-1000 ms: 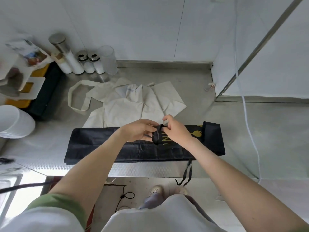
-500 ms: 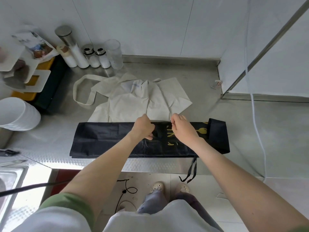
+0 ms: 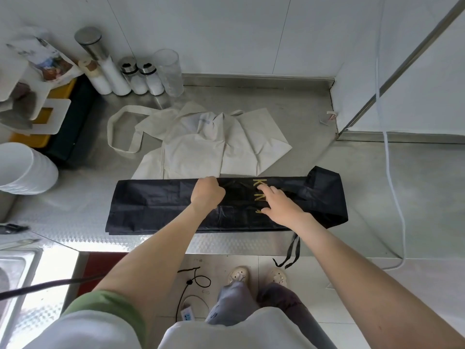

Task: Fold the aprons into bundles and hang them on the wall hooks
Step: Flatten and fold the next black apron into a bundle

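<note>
Smoothing the black apron (image 3: 156,205), a folded strip on the tabletop (image 3: 364,172), you press your right hand (image 3: 279,204) flat, left hand (image 3: 207,195) curled at its far edge, grip unclear; next, I judge, roll it from one end.

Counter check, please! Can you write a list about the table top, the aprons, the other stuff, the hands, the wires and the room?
surface: steel counter, both aprons lie on it.
job's things: black apron folded into a long strip, its ties hanging off the front edge; cream apron crumpled behind it; hooks: nothing seen.
clutter: shaker jars, clear cup, stacked white bowls.
grips: left hand curled at the strip's far edge, hold unclear; right hand flat on the strip.
cables: white cable at right; black cable on the floor.
surroundings: white wall, sink at left.
</note>
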`<state>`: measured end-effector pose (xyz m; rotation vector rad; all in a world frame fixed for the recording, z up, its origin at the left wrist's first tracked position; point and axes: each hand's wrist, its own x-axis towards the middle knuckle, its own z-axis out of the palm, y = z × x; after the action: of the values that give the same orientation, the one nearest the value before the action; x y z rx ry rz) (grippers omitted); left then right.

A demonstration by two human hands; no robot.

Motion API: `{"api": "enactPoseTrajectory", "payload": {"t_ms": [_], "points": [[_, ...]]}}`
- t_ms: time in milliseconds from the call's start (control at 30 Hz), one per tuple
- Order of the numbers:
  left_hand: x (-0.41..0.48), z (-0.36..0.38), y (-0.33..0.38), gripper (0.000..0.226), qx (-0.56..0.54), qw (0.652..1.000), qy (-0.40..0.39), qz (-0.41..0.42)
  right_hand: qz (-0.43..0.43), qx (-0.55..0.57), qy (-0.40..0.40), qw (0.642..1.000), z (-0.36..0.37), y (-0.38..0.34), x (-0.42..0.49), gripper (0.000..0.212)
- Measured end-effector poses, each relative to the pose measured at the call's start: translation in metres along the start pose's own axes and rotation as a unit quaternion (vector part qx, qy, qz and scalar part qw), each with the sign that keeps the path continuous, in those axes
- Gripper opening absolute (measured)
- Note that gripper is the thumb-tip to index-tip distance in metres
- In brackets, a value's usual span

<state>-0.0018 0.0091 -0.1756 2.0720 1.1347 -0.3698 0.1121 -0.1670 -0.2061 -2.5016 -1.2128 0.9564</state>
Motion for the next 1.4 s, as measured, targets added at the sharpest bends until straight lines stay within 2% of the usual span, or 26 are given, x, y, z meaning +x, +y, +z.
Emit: {"api": "enactPoseTrajectory", "payload": {"t_ms": [200, 300, 400, 467, 500, 600, 700, 867, 967, 1033, 1133, 1267, 1333, 1400], "points": [[0.002, 0.006, -0.004, 0.019, -0.085, 0.996, 0.03, -0.005, 0.01, 0.037, 0.002, 0.999, 0.002, 0.006, 0.003, 0.045], [0.004, 0.005, -0.001, 0.024, -0.214, 0.974, -0.065, -0.027, 0.014, 0.059, 0.016, 0.998, 0.001, 0.009, 0.001, 0.042], [0.003, -0.001, 0.002, 0.011, -0.295, 0.934, -0.186, -0.073, 0.026, 0.066, 0.032, 0.997, -0.001, 0.008, 0.0, 0.037], [0.006, -0.004, 0.0, 0.025, -0.331, 0.913, -0.218, -0.097, 0.034, 0.052, 0.049, 0.997, -0.004, 0.007, 0.0, 0.034], [0.008, -0.004, -0.001, 0.027, -0.328, 0.913, -0.219, -0.101, 0.038, 0.032, 0.057, 0.997, -0.005, 0.007, 0.0, 0.031], [0.007, -0.007, -0.002, 0.02, -0.253, 0.939, -0.22, -0.077, 0.065, -0.04, 0.088, 0.993, -0.007, 0.008, -0.002, 0.022], [0.003, -0.013, -0.001, 0.022, -0.261, 0.939, -0.212, -0.067, 0.097, -0.058, 0.122, 0.986, -0.009, 0.009, -0.003, 0.021], [0.006, -0.014, -0.009, 0.026, -0.201, 0.967, -0.132, -0.08, 0.089, -0.046, 0.14, 0.985, -0.012, 0.017, -0.008, 0.022], [0.007, -0.011, -0.015, 0.041, -0.008, 0.995, -0.097, -0.022, 0.054, 0.017, 0.138, 0.989, -0.012, 0.023, -0.013, 0.044], [0.003, -0.005, -0.009, 0.052, 0.09, 0.994, -0.044, 0.032, 0.044, -0.013, 0.18, 0.983, -0.011, 0.03, -0.019, 0.054], [-0.002, 0.009, 0.01, 0.057, 0.144, 0.976, 0.014, 0.161, 0.101, -0.069, 0.241, 0.963, -0.008, 0.046, -0.028, 0.06], [-0.005, 0.043, 0.027, 0.076, 0.277, 0.912, -0.004, 0.301, 0.184, -0.082, 0.167, 0.965, -0.001, 0.077, -0.045, 0.07], [-0.005, 0.059, 0.036, 0.081, 0.341, 0.876, 0.008, 0.34, 0.18, -0.046, 0.138, 0.973, 0.002, 0.092, -0.055, 0.074], [-0.004, 0.07, 0.045, 0.081, 0.369, 0.855, 0.006, 0.364, 0.149, 0.007, 0.136, 0.979, 0.003, 0.101, -0.063, 0.082]]}}
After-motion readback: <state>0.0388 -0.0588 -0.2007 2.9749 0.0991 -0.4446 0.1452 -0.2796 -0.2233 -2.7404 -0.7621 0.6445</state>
